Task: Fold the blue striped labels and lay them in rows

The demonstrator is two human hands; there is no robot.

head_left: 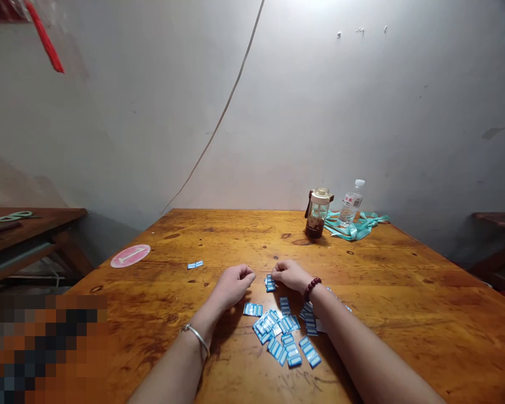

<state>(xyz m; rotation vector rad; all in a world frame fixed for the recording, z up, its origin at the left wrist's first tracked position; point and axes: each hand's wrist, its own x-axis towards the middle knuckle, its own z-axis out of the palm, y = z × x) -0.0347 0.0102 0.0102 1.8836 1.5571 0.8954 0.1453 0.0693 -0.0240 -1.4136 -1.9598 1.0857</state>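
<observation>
Many small blue-and-white striped cards point(293, 352) lie in a loose pile on the wooden table point(227, 241), between my forearms. My right hand point(290, 275) has its thumb and fingers closed at the edge of a blue-striped card point(270, 283) above the pile. Just left of it, my left hand point(235, 283) is closed in a pinch, and anything between its fingertips is too small to make out. One striped card point(252, 309) lies below my left hand. Farther left, a small striped piece point(195, 265) lies apart.
A pink oval number sign point(130, 256) lies at the table's left edge. At the back right stand a jar with dark liquid point(317, 216) and a water bottle point(350, 205), beside turquoise ribbons point(356, 230). A side table point(63, 219) is at the left.
</observation>
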